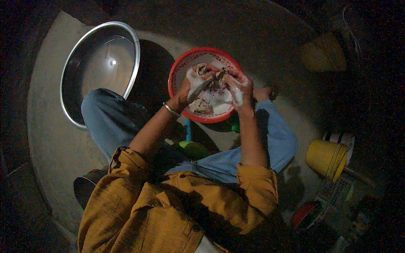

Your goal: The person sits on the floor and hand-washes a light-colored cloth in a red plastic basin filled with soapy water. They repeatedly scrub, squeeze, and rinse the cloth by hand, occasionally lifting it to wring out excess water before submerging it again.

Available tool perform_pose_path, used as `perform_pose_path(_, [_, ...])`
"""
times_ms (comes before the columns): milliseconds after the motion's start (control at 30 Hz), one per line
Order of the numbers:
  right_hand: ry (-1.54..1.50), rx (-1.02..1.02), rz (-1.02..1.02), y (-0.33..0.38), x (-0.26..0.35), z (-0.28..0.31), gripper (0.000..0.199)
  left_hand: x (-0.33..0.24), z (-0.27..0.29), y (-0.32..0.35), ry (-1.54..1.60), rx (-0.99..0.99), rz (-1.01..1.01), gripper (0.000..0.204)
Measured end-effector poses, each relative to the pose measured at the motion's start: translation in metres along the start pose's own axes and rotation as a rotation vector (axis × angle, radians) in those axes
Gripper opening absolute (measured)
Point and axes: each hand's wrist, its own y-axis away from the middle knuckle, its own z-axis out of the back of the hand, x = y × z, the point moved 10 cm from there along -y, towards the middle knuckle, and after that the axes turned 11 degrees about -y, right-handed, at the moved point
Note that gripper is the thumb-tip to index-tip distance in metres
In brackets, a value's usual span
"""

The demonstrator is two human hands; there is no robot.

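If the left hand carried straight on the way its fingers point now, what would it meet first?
The left hand points toward the right hand over the red basin. It would likely meet the soapy item gripped between them first, then the right hand; depth is hard to judge.

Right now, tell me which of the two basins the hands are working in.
The red basin, the smaller one, holding suds. Both the left hand and the right hand are over it. The big metal basin sits apart on the left, untouched.

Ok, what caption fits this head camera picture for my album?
Both soapy hands, left hand and right hand, scrub a cloth over a red basin.
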Motion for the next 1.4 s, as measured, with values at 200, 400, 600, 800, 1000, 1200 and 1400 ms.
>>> perform_pose_path(200, [0.291, 0.118, 0.171, 0.008, 0.029, -0.029, 0.024, 0.000, -0.008, 0.005, -0.406, 0.068, 0.138, 0.015])
perform_pose_path(400, [0.562, 0.068, 0.251, -0.001, 0.023, -0.015, 0.025, 0.039, 0.008, 0.007, 0.129, -0.154, 0.143, 0.012])
perform_pose_path(600, [-0.047, -0.158, 0.175, 0.003, -0.002, 0.045, 0.033, 0.038, 0.011, 0.008, 0.279, -0.224, 0.222, 0.014])
perform_pose_path(800, [-0.063, 0.119, -0.031, 0.008, -0.012, 0.000, 0.047, 0.043, 0.021, 0.009, -0.127, -0.194, 0.329, 0.015])
perform_pose_path(1000, [0.282, 0.141, 0.237, -0.008, -0.007, 0.015, 0.029, 0.036, -0.004, 0.021, -0.078, -0.100, 0.479, 0.016])
perform_pose_path(1200, [0.073, 0.103, 0.211, -0.014, -0.028, 0.027, 0.018, 0.068, 0.008, 0.012, -0.145, -0.120, 0.179, 0.018])
perform_pose_path(1400, [0.031, 0.117, -0.096, 0.002, -0.044, 0.009, 0.029, 0.062, 0.024, 0.017, -0.226, -0.177, 0.263, 0.021])
